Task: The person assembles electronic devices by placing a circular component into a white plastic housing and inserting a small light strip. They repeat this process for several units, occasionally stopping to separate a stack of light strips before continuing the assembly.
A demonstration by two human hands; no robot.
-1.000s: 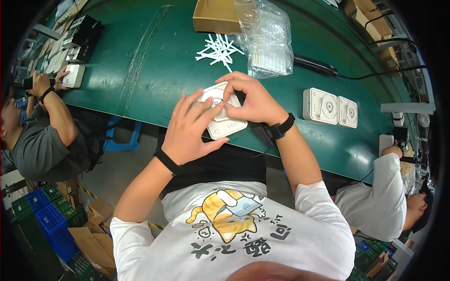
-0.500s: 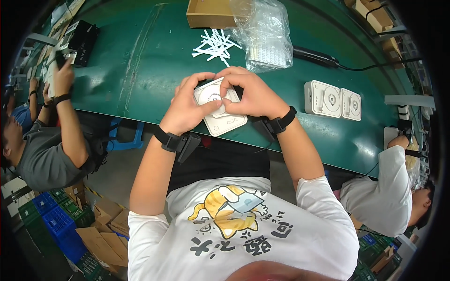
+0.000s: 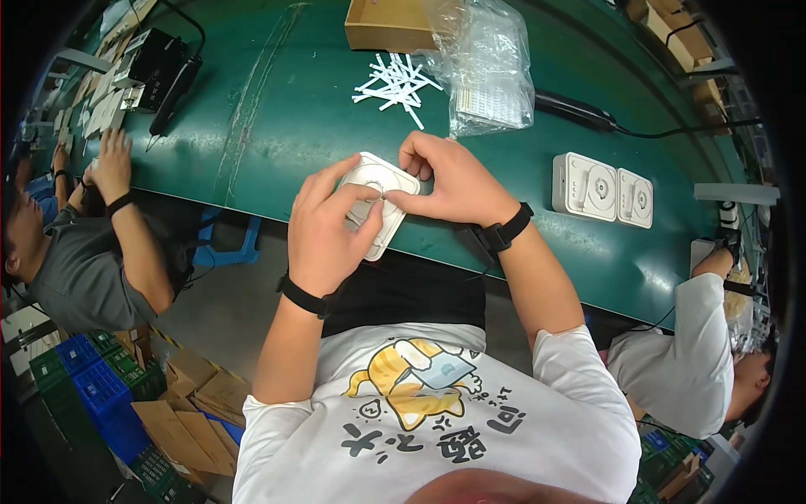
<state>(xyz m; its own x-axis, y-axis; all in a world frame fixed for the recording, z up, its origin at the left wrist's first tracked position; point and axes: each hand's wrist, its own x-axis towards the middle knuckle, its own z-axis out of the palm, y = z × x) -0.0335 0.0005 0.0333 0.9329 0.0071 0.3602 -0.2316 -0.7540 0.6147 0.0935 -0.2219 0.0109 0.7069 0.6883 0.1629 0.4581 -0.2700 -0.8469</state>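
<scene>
A white plastic housing (image 3: 395,175) with rounded corners and a round, ringed recess is held tilted near the table's front edge. My left hand (image 3: 323,223) is closed along its left side, the index finger and thumb bent over its face. From the other side my right hand (image 3: 457,181) grips the right edge, its thumb pressing near the middle of the recess and its other fingers curled at the rim. Whatever small part lies under the fingertips is too small to make out.
Two similar white housings (image 3: 586,185) stand to the right. Beyond my hands lie a pile of white strips (image 3: 395,82), a clear plastic bag (image 3: 491,76), a cardboard box (image 3: 390,29) and a black corded tool (image 3: 579,111). Co-workers sit on both sides, one with a hand (image 3: 112,164) over the table.
The housing has turned and tilted in my hands. My left hand has moved down along its side, and my right fingers have drawn back toward the right rim.
</scene>
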